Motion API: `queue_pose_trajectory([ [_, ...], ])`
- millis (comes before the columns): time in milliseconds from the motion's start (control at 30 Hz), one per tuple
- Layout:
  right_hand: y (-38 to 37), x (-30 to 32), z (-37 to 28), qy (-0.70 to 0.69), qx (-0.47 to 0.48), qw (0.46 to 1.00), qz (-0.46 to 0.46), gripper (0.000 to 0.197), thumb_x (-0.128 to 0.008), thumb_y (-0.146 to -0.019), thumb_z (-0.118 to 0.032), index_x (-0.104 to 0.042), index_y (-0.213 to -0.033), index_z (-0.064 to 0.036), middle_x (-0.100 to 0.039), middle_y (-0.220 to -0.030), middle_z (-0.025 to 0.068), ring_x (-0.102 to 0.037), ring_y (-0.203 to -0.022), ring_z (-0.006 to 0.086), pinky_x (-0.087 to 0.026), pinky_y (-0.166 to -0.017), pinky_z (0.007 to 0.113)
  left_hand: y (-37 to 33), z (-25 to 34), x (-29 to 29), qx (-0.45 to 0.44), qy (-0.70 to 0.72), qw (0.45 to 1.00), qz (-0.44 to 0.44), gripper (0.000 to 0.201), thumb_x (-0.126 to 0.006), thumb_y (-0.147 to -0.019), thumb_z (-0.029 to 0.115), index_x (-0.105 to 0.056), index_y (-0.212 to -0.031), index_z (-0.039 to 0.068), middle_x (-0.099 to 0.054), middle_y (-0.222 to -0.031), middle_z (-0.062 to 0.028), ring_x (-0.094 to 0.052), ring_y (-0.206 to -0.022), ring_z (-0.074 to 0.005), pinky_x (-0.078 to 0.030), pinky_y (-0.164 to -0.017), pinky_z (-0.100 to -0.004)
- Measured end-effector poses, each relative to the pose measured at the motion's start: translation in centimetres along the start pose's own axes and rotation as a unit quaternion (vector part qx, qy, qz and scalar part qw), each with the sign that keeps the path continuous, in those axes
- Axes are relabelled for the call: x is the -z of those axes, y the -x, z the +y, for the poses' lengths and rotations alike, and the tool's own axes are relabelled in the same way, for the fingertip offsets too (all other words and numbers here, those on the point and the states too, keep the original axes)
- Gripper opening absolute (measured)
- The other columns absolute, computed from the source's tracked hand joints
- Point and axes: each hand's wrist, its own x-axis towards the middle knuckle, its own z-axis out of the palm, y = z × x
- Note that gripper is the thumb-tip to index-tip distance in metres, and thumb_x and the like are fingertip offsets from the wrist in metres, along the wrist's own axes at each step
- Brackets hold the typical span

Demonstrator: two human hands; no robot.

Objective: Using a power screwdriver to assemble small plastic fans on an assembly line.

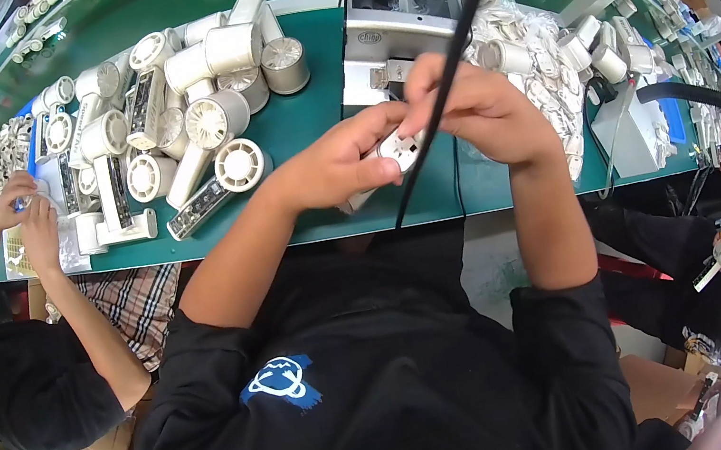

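My left hand (335,164) is closed around a white plastic part (404,152) with small dark openings in its face, which looks like a handheld fan's handle piece. Its lower end shows below my palm. My right hand (495,110) meets it from the other side, fingers bent and pinched together, the thumb tip at the part's upper end. Whatever sits between those fingertips is too small to make out. A black cable crosses in front of the right fingers. Just beyond both hands stands a grey metal machine (408,4).
Several white handheld fans (217,120), some with exposed circuit boards, crowd the green table (313,118) at left. Small white plastic parts (536,69) are heaped at right, by a grey box (628,130) with a black hose. Co-workers sit on both sides; one's hands (36,219) handle parts at left.
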Motion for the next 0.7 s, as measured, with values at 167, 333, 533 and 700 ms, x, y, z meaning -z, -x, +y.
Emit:
queue_pose_trajectory([
  [167,-2.8,-1.2,-1.2,0.116,-0.007,0.987,-0.112,0.027,-0.068,-0.070,-0.014,-0.063,-0.094,-0.0019,-0.048,-0.087,0.0061,-0.049,-0.086,0.0205,-0.040,-0.075,0.030,0.3,-0.6,0.8,-0.084,-0.086,0.992,-0.032,0.070,-0.066,-0.076,0.037,-0.036,-0.129,0.002,-0.048,-0.110,-0.0059,-0.047,-0.098,-0.0129,-0.040,-0.084,-0.0253],
  [333,-3.5,-0.8,-0.9,0.140,-0.023,0.980,-0.139,0.048,-0.077,-0.060,-0.027,-0.061,-0.098,-0.0029,-0.053,-0.089,0.0084,-0.051,-0.085,0.0227,-0.041,-0.075,0.031,0.8,-0.7,1.1,-0.076,-0.188,0.978,-0.047,0.060,-0.066,-0.075,0.029,-0.043,-0.124,0.004,-0.049,-0.101,-0.0036,-0.047,-0.087,-0.0098,-0.040,-0.072,-0.0225],
  [533,-3.0,-0.8,-2.1,0.085,0.156,0.901,0.396,0.043,-0.075,-0.065,-0.011,-0.052,-0.100,-0.0006,-0.054,-0.090,0.0057,-0.051,-0.075,0.0157,-0.042,-0.065,0.030,2.0,-0.9,-0.7,-0.138,-0.068,0.985,0.079,0.044,-0.061,-0.072,0.024,-0.048,-0.109,0.005,-0.049,-0.090,-0.0025,-0.046,-0.078,-0.0123,-0.039,-0.069,-0.0257],
  [700,-8.4,-1.9,-4.5,0.062,0.001,0.946,0.317,0.046,-0.065,-0.073,-0.007,-0.046,-0.114,0.0014,-0.056,-0.073,0.0072,-0.056,-0.069,0.0157,-0.045,-0.070,0.029,2.4,-2.0,-1.4,-0.109,-0.106,0.985,0.080,0.045,-0.059,-0.074,0.028,-0.046,-0.110,0.004,-0.049,-0.087,-0.0049,-0.047,-0.077,-0.0135,-0.039,-0.068,-0.0263],
])
